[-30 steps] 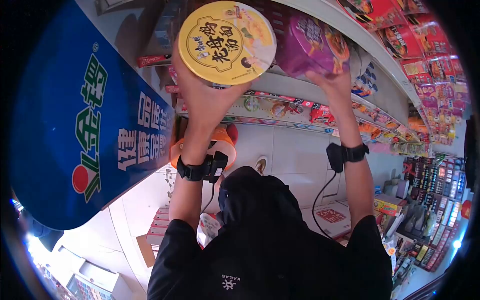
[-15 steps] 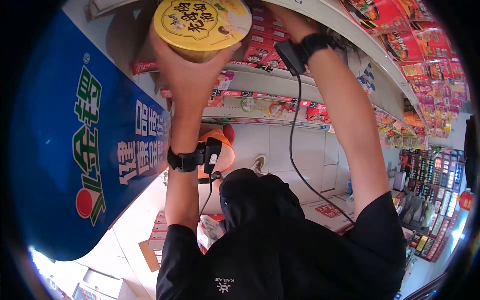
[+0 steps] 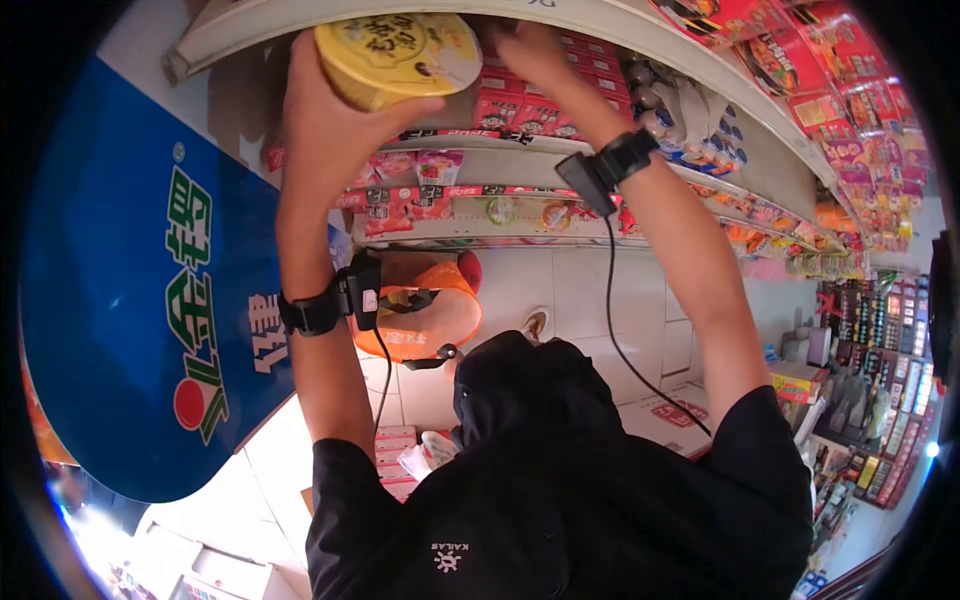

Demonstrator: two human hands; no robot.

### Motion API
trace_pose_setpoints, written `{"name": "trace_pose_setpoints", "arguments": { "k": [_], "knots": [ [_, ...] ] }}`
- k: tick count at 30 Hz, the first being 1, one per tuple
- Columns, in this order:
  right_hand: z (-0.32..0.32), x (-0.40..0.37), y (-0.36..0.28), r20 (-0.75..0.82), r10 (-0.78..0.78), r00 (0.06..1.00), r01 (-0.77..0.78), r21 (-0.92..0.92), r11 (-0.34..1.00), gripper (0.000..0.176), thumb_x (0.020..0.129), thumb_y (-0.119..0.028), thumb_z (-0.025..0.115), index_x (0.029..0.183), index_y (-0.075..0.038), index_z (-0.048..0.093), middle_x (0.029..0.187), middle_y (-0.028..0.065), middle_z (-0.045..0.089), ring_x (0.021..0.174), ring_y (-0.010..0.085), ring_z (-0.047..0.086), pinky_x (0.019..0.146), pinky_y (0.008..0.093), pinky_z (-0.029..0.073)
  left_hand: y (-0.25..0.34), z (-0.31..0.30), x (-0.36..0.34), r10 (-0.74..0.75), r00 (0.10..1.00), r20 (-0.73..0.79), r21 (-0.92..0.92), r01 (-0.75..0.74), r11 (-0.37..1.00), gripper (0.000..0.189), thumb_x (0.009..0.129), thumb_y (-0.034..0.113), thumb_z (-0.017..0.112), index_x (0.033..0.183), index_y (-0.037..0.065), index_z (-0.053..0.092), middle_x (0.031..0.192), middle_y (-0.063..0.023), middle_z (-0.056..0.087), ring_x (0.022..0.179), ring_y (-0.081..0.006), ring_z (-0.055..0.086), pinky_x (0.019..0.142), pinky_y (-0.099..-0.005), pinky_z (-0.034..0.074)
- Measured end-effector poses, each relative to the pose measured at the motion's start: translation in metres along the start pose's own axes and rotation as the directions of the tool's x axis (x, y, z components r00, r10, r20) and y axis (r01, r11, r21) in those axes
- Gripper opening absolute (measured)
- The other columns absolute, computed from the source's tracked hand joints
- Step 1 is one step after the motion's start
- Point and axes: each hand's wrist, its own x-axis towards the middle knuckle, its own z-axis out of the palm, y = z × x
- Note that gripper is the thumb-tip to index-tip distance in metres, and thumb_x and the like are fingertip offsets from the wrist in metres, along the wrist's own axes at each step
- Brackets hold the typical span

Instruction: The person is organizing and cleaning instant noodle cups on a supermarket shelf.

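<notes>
A yellow instant noodle bowl (image 3: pixel 405 62) with dark lettering on its lid is tilted just under the upper shelf edge. My left hand (image 3: pixel 325 115) is closed around its lower side, with the thumb along the near rim. To the right of the bowl, my right hand (image 3: pixel 530 52) reaches into the shelf space, fingers bent, somewhat apart and partly in shadow, with nothing visible in them. Red boxes (image 3: pixel 540 110) stand on the shelf beside and below my right hand.
The upper shelf edge (image 3: pixel 330 20) runs above both hands. Bottles (image 3: pixel 675 105) stand at the right. Lower shelves hold packets (image 3: pixel 440 165). A blue sign (image 3: pixel 110 290) is at the left, an orange bag (image 3: pixel 420 310) on the floor. Cables hang from both wrist devices.
The bowl and my left hand have moved slightly left and upward in view. My right hand has shifted left towards the bowl, and more red boxes and bottles show.
</notes>
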Motion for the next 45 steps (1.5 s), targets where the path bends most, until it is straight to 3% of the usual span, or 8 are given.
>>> {"name": "trace_pose_setpoints", "arguments": {
  "k": [3, 11, 19, 35, 37, 41, 43, 45],
  "knots": [
    [-0.030, -0.044, -0.038, 0.369, -0.078, 0.926, -0.147, 0.543, 0.827, 0.064, 0.091, -0.004, 0.073, 0.149, 0.001, 0.047, 0.135, 0.0141, 0.064, 0.124, 0.0228, 0.062, 0.105, 0.0375, 0.050, -0.011, 0.004, -0.012, -0.028, 0.997, -0.069, -0.195, 0.014, 0.981, 0.104, 0.063, 0.015, 0.099, 0.144, 0.000, 0.036, 0.135, -0.0158, 0.056, 0.123, -0.0242, 0.060, 0.102, -0.0359, 0.053],
    [-0.029, -0.067, -0.081, 0.196, -0.179, 0.964, 0.036, 0.574, 0.818, 0.080, 0.091, -0.022, 0.082, 0.155, -0.001, 0.037, 0.144, 0.0155, 0.057, 0.134, 0.0234, 0.055, 0.112, 0.0407, 0.045, -0.046, 0.014, -0.019, -0.116, 0.993, 0.028, -0.597, 0.110, 0.795, 0.112, 0.068, 0.008, 0.097, 0.151, 0.002, 0.022, 0.141, -0.0154, 0.052, 0.125, -0.0212, 0.059, 0.104, -0.0340, 0.053],
    [-0.032, -0.037, -0.060, 0.131, -0.200, 0.971, 0.136, 0.388, 0.912, 0.058, 0.094, -0.019, 0.076, 0.142, 0.000, 0.050, 0.116, 0.0128, 0.066, 0.098, 0.0205, 0.068, 0.089, 0.0369, 0.058, -0.058, 0.033, 0.005, -0.069, 0.989, 0.129, -0.406, 0.116, 0.906, 0.053, 0.082, 0.008, 0.087, 0.129, -0.002, 0.064, 0.124, -0.0102, 0.071, 0.112, -0.0169, 0.067, 0.099, -0.0316, 0.052],
    [-0.028, -0.026, -0.027, 0.094, -0.034, 0.995, 0.021, 0.131, 0.991, 0.058, 0.094, -0.028, 0.068, 0.142, 0.000, 0.052, 0.119, 0.0301, 0.067, 0.104, 0.0466, 0.067, 0.091, 0.0522, 0.055, -0.051, 0.061, 0.065, -0.242, 0.968, 0.065, 0.244, 0.220, 0.945, 0.085, 0.086, 0.056, 0.080, 0.141, -0.005, 0.054, 0.129, -0.0216, 0.067, 0.116, -0.0323, 0.065, 0.104, -0.0387, 0.047],
    [-0.033, -0.058, -0.044, 0.044, 0.006, 0.999, -0.012, 0.140, 0.990, 0.055, 0.092, -0.025, 0.068, 0.139, 0.000, 0.054, 0.120, 0.0316, 0.065, 0.106, 0.0445, 0.066, 0.092, 0.0514, 0.054, -0.130, 0.039, 0.066, -0.190, 0.963, 0.190, -0.030, 0.199, 0.980, 0.075, 0.093, 0.051, 0.071, 0.143, -0.002, 0.056, 0.140, -0.0235, 0.062, 0.130, -0.0358, 0.059, 0.112, -0.0410, 0.042],
    [-0.120, -0.117, -0.024, -0.152, 0.038, 0.988, -0.027, 0.074, 0.997, 0.046, 0.094, -0.014, 0.066, 0.137, 0.001, 0.058, 0.130, 0.0221, 0.065, 0.118, 0.0381, 0.065, 0.099, 0.0451, 0.053, -0.174, 0.065, 0.081, -0.243, 0.970, 0.008, 0.166, 0.239, 0.957, 0.082, 0.090, 0.043, 0.081, 0.146, -0.007, 0.049, 0.151, -0.0229, 0.053, 0.138, -0.0335, 0.050, 0.118, -0.0434, 0.034],
    [-0.170, -0.153, 0.000, -0.171, 0.093, 0.981, -0.088, 0.037, 0.995, 0.045, 0.094, -0.011, 0.066, 0.137, 0.000, 0.058, 0.132, 0.0206, 0.065, 0.118, 0.0355, 0.066, 0.099, 0.0429, 0.054, -0.119, 0.071, 0.063, 0.270, 0.920, -0.286, 0.335, -0.168, 0.927, 0.089, 0.083, 0.034, 0.089, 0.146, -0.009, 0.044, 0.145, -0.0272, 0.053, 0.133, -0.0409, 0.051, 0.117, -0.0479, 0.037],
    [-0.212, -0.189, 0.042, -0.192, 0.153, 0.969, -0.151, 0.024, 0.988, 0.044, 0.094, -0.007, 0.067, 0.137, -0.001, 0.059, 0.132, 0.0179, 0.066, 0.119, 0.0310, 0.067, 0.098, 0.0391, 0.054, -0.071, 0.075, 0.016, 0.312, 0.792, -0.524, 0.469, -0.038, 0.882, 0.082, 0.082, 0.032, 0.091, 0.140, -0.007, 0.048, 0.134, -0.0243, 0.058, 0.124, -0.0373, 0.056, 0.112, -0.0476, 0.041]
  ]
}}
